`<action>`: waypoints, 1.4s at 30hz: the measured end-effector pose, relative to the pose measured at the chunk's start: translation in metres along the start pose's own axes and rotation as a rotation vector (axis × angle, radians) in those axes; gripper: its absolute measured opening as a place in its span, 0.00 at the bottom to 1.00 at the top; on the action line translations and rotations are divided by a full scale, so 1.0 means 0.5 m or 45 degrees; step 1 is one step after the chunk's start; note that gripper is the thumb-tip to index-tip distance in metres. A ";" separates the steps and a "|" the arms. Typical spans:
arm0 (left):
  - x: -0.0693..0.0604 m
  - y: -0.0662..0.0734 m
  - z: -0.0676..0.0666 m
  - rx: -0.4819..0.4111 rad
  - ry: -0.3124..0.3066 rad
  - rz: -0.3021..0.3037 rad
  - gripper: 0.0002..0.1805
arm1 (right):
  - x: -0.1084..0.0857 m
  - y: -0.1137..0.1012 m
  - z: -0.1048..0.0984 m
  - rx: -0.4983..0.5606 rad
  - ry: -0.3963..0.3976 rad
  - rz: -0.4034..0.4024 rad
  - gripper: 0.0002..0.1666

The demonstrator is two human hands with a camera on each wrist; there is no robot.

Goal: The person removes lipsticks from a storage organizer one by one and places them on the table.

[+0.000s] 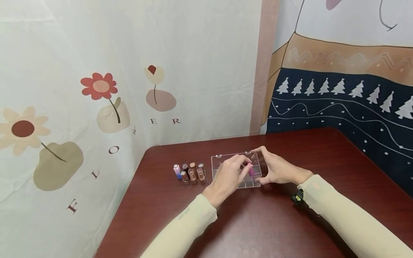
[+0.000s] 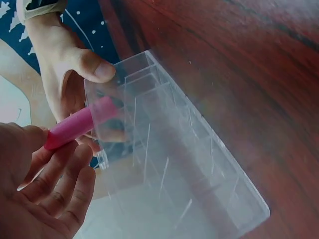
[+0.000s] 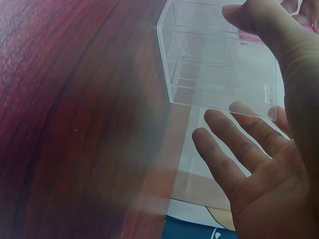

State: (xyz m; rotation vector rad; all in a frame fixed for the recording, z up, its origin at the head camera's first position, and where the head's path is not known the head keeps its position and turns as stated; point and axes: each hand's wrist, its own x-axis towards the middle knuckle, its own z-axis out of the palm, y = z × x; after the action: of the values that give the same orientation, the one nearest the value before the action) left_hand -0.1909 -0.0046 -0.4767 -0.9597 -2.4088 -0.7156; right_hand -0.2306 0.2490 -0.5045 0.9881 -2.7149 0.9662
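A clear plastic compartment box [image 1: 248, 184] with thin dividers stands on the table, its hinge tabs along the far side. My left hand [image 1: 229, 175] pinches a small pink cylinder [image 1: 251, 172] by its upper end, between thumb and fingers. In the left wrist view the pink cylinder [image 2: 77, 124] slants into a corner of the box, its lower end seen through the clear plastic. My right hand [image 1: 282, 170] grips the box's right end, thumb at the near edge and fingers around the far edge. Whether the cylinder touches the compartment floor I cannot tell.
Left of the box stand several small clear bottles [image 1: 192, 175] with caps or corks, close together. Beside them is a pink-and-blue bottle [image 1: 177, 171]. The dark red wooden table [image 1: 274, 222] meets a flower-printed curtain [image 1: 206, 71] behind and a navy tree-patterned cloth [image 1: 322, 107] on the right.
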 end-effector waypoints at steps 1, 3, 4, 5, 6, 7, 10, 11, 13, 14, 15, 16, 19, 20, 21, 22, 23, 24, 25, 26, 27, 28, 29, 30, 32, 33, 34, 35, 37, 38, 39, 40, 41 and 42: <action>-0.002 -0.002 -0.003 -0.004 0.003 0.004 0.06 | 0.000 0.000 0.001 0.005 -0.004 0.002 0.63; -0.007 -0.007 -0.010 -0.008 -0.009 0.005 0.06 | 0.000 0.000 0.003 0.023 -0.013 0.013 0.63; -0.010 -0.009 -0.015 -0.004 -0.015 0.003 0.06 | 0.000 0.001 0.003 0.037 -0.021 0.023 0.63; -0.012 -0.012 -0.019 -0.003 -0.020 0.001 0.06 | 0.000 0.001 0.004 0.050 -0.029 0.032 0.64; -0.015 -0.014 -0.023 -0.002 -0.023 -0.003 0.06 | 0.000 0.001 0.004 0.067 -0.037 0.041 0.64; -0.017 -0.017 -0.027 0.002 -0.021 -0.004 0.06 | -0.001 0.001 0.004 0.085 -0.042 0.045 0.64; -0.024 -0.026 -0.039 0.003 -0.026 -0.016 0.06 | -0.002 0.002 0.003 0.116 -0.041 0.051 0.64; -0.026 -0.029 -0.042 0.005 -0.026 -0.017 0.06 | -0.003 0.003 0.002 0.122 -0.038 0.051 0.64; -0.030 -0.034 -0.048 0.007 -0.028 -0.017 0.06 | -0.004 0.004 0.002 0.121 -0.029 0.052 0.63; -0.032 -0.037 -0.051 0.008 -0.030 -0.016 0.06 | -0.005 0.006 0.002 0.117 -0.028 0.053 0.63; -0.034 -0.039 -0.054 0.014 -0.028 -0.012 0.06 | -0.005 0.007 0.002 0.113 -0.025 0.054 0.63; -0.036 -0.041 -0.057 0.017 -0.025 -0.009 0.06 | -0.006 0.008 0.002 0.108 -0.023 0.052 0.63; -0.042 -0.048 -0.068 0.018 -0.010 0.002 0.05 | -0.007 0.009 0.003 0.094 -0.017 0.055 0.63; -0.044 -0.050 -0.071 0.019 -0.003 0.008 0.05 | -0.006 0.008 0.003 0.094 -0.015 0.053 0.63; -0.045 -0.052 -0.075 0.021 0.004 0.013 0.05 | -0.006 0.008 0.003 0.095 -0.014 0.052 0.63; -0.047 -0.055 -0.079 0.026 0.010 0.016 0.04 | -0.006 0.008 0.003 0.093 -0.014 0.053 0.63; -0.050 -0.057 -0.084 0.035 0.020 0.017 0.04 | -0.006 0.008 0.003 0.092 -0.016 0.053 0.63; -0.052 -0.060 -0.088 0.045 0.031 0.015 0.03 | -0.006 0.009 0.002 0.093 -0.018 0.054 0.63; -0.055 -0.062 -0.092 0.053 0.040 0.011 0.03 | -0.006 0.009 0.002 0.094 -0.020 0.055 0.63; -0.058 -0.065 -0.096 0.058 0.045 0.007 0.03 | -0.006 0.009 0.002 0.095 -0.023 0.057 0.63; -0.062 -0.067 -0.101 0.061 0.051 -0.003 0.03 | -0.005 0.009 0.001 0.095 -0.025 0.060 0.63; -0.066 -0.070 -0.105 0.060 0.058 -0.014 0.03 | -0.005 0.008 0.001 0.092 -0.026 0.061 0.63; -0.070 -0.072 -0.109 0.062 0.067 -0.025 0.04 | -0.004 0.007 0.001 0.092 -0.027 0.060 0.63; -0.073 -0.075 -0.113 0.063 0.074 -0.034 0.04 | -0.004 0.007 0.001 0.088 -0.028 0.061 0.63; -0.081 -0.079 -0.121 0.078 0.094 -0.045 0.04 | -0.003 0.006 0.001 0.082 -0.030 0.059 0.63; -0.085 -0.081 -0.124 0.084 0.104 -0.049 0.05 | -0.002 0.006 0.001 0.078 -0.030 0.057 0.63; -0.089 -0.084 -0.127 0.091 0.113 -0.052 0.05 | -0.002 0.006 0.001 0.073 -0.030 0.056 0.63; -0.092 -0.087 -0.130 0.101 0.120 -0.056 0.05 | -0.001 0.005 0.002 0.072 -0.031 0.054 0.63; -0.100 -0.093 -0.136 0.113 0.120 -0.070 0.05 | 0.000 0.004 0.003 0.073 -0.031 0.049 0.63; -0.104 -0.095 -0.140 0.108 0.117 -0.078 0.04 | 0.000 0.004 0.003 0.072 -0.030 0.045 0.63; -0.107 -0.099 -0.143 0.101 0.116 -0.082 0.04 | 0.000 0.003 0.004 0.073 -0.031 0.044 0.63; -0.111 -0.101 -0.146 0.098 0.119 -0.085 0.05 | 0.001 0.002 0.004 0.076 -0.031 0.042 0.63; -0.115 -0.104 -0.149 0.094 0.120 -0.090 0.04 | 0.001 0.002 0.004 0.078 -0.031 0.042 0.63; -0.119 -0.106 -0.153 0.093 0.123 -0.091 0.04 | 0.001 0.001 0.004 0.077 -0.031 0.048 0.63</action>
State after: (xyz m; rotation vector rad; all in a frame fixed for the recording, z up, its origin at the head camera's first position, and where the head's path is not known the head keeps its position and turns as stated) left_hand -0.1741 -0.1133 -0.4679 -0.7954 -2.3776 -0.6779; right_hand -0.2309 0.2478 -0.5064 0.9686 -2.7492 1.0548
